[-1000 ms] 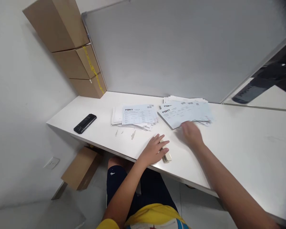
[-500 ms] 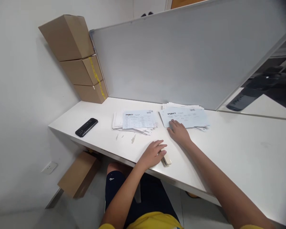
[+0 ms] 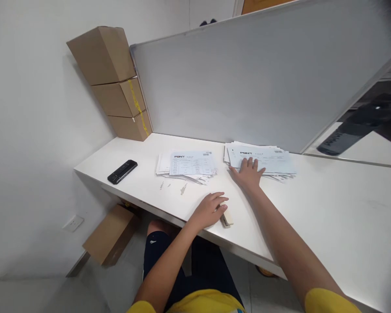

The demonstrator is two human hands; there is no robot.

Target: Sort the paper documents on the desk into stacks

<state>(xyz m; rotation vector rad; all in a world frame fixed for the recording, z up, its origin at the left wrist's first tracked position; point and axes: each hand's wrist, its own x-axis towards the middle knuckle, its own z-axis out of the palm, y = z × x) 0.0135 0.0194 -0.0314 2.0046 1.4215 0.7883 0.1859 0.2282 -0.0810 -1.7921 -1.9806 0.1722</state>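
Observation:
My left hand [image 3: 209, 210] rests near the front edge of the white desk, its fingers and thumb loosely over a cream stapler [image 3: 227, 218]. The stapler's near end shows past my thumb; its far end is partly covered. With fingers spread, my right hand [image 3: 249, 174] lies on the lower edge of a light blue printed form [image 3: 270, 159]. This form tops the right-hand pile of papers. To the left lies a second pile, with another light blue form [image 3: 192, 163] uppermost.
A black phone [image 3: 122, 171] lies toward the desk's left end. Small paper scraps [image 3: 183, 188] are in front of the left pile. Cardboard boxes [image 3: 117, 100] are stacked by the wall, beside a grey partition [image 3: 234, 87]. Another box [image 3: 111, 234] stands below the desk.
My right hand has spread its fingers, and the top blue form of the right pile has shifted slightly right and back onto the papers. My left hand stays at the stapler.

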